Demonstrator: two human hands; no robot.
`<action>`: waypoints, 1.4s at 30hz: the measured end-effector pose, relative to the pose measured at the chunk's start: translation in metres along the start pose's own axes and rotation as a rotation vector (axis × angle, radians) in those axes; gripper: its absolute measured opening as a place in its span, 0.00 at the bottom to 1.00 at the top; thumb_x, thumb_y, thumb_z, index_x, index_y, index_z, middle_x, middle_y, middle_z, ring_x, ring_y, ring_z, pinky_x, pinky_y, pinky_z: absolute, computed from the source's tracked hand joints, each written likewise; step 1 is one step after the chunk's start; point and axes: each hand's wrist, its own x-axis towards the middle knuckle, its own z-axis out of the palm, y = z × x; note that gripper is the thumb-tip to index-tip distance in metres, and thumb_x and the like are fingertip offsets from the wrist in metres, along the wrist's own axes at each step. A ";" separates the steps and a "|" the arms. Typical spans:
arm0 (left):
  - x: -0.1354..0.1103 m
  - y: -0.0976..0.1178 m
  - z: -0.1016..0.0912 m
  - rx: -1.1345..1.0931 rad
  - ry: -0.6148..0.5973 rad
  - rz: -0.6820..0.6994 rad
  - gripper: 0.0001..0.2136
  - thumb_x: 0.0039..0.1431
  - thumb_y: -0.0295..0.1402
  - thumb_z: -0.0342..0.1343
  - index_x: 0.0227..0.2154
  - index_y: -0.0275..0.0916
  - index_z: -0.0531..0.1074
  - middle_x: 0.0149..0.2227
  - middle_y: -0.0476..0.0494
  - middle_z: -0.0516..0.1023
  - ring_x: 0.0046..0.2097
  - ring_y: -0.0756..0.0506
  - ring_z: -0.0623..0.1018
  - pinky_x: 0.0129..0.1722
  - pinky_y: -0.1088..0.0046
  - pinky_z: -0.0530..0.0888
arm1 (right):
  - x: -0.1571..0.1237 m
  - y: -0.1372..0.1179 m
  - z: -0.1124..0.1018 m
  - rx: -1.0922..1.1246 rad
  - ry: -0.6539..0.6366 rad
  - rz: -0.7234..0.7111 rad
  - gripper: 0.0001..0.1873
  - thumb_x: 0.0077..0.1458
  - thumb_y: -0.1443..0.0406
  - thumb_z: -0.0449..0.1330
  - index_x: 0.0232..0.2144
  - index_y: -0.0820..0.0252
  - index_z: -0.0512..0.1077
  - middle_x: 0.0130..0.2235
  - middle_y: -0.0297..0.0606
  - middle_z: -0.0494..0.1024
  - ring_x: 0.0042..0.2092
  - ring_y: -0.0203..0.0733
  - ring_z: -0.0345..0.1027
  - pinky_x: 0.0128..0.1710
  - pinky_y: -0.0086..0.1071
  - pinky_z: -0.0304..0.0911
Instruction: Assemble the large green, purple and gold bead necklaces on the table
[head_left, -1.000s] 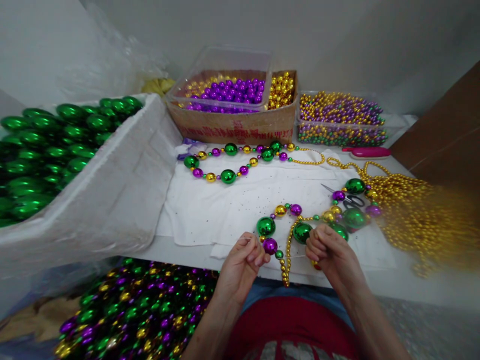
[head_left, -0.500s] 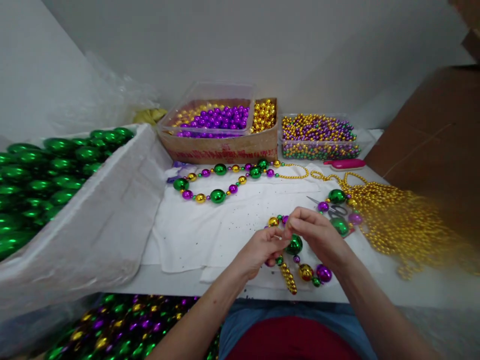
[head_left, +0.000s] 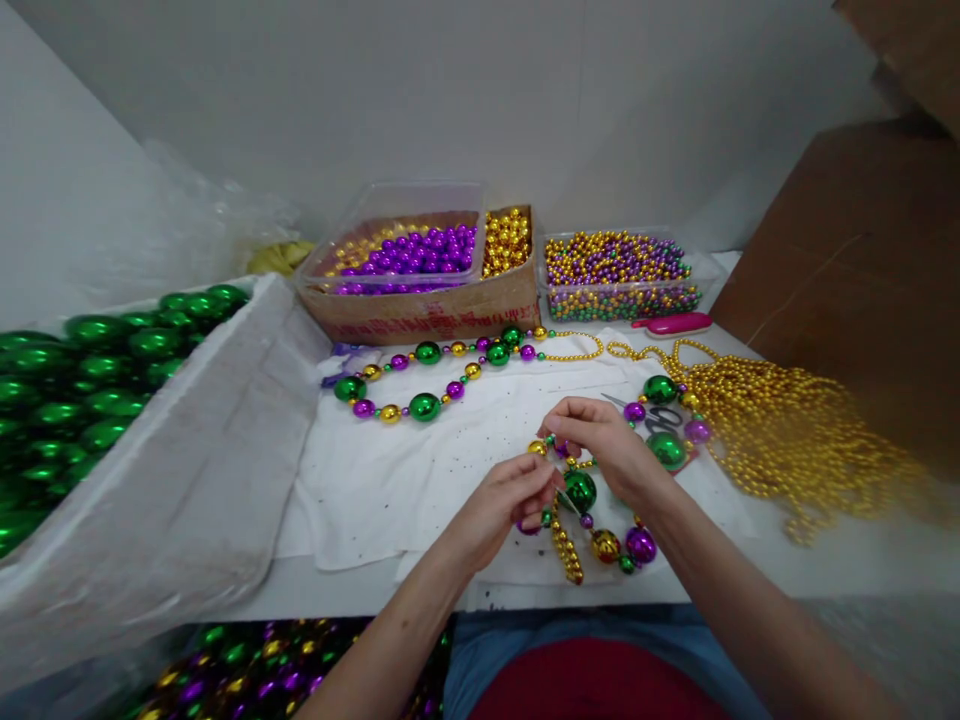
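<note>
Thread (head_left: 568,502), thin and pale, appears pinched in the fingertips of the left hand (head_left: 517,495); the right hand (head_left: 600,437) curls close above, its fingertips together, though what they grasp I cannot tell. The string of shiny round green, purple and gold beads (head_left: 580,491) lies beneath and beside both hands on the white cloth (head_left: 457,480). Should the pinch slacken, so fine a strand could slip away, perhaps shedding beads. The bunched chain of small gold beads (head_left: 568,552) just below could tangle with it. Pulling carelessly might snag the black-handled metal scissors (head_left: 663,412) among the right-hand beads.
</note>
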 end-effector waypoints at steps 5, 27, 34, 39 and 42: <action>0.002 -0.003 -0.001 0.047 0.050 0.052 0.11 0.53 0.39 0.58 0.26 0.35 0.67 0.22 0.53 0.63 0.19 0.57 0.56 0.18 0.80 0.49 | -0.013 0.017 -0.012 -0.220 0.131 -0.041 0.19 0.50 0.62 0.60 0.46 0.56 0.71 0.44 0.37 0.74 0.27 0.29 0.60 0.26 0.26 0.56; 0.001 -0.007 -0.012 0.145 0.121 0.103 0.07 0.48 0.32 0.62 0.28 0.35 0.71 0.24 0.51 0.71 0.21 0.55 0.65 0.20 0.80 0.60 | -0.066 0.041 -0.003 -0.517 -0.056 -0.114 0.13 0.57 0.60 0.55 0.25 0.60 0.72 0.28 0.35 0.69 0.33 0.37 0.63 0.33 0.30 0.54; -0.006 0.005 -0.008 0.367 0.135 0.280 0.02 0.51 0.27 0.59 0.28 0.36 0.75 0.27 0.47 0.74 0.27 0.51 0.69 0.27 0.77 0.63 | -0.045 0.052 -0.001 -0.038 -0.046 0.071 0.07 0.46 0.62 0.64 0.29 0.59 0.74 0.26 0.31 0.69 0.27 0.31 0.57 0.27 0.27 0.52; -0.012 0.005 -0.006 0.524 0.203 0.479 0.06 0.50 0.23 0.59 0.28 0.40 0.79 0.30 0.43 0.77 0.35 0.46 0.71 0.39 0.72 0.64 | -0.046 0.053 0.008 0.111 0.040 0.138 0.13 0.41 0.60 0.67 0.23 0.62 0.70 0.22 0.29 0.66 0.23 0.29 0.52 0.21 0.25 0.47; -0.009 -0.005 -0.008 0.610 0.248 0.582 0.08 0.52 0.23 0.58 0.31 0.42 0.79 0.31 0.42 0.77 0.36 0.45 0.72 0.42 0.71 0.63 | -0.051 0.052 0.010 0.097 0.089 0.092 0.12 0.42 0.60 0.67 0.23 0.62 0.70 0.23 0.30 0.67 0.23 0.29 0.55 0.22 0.25 0.50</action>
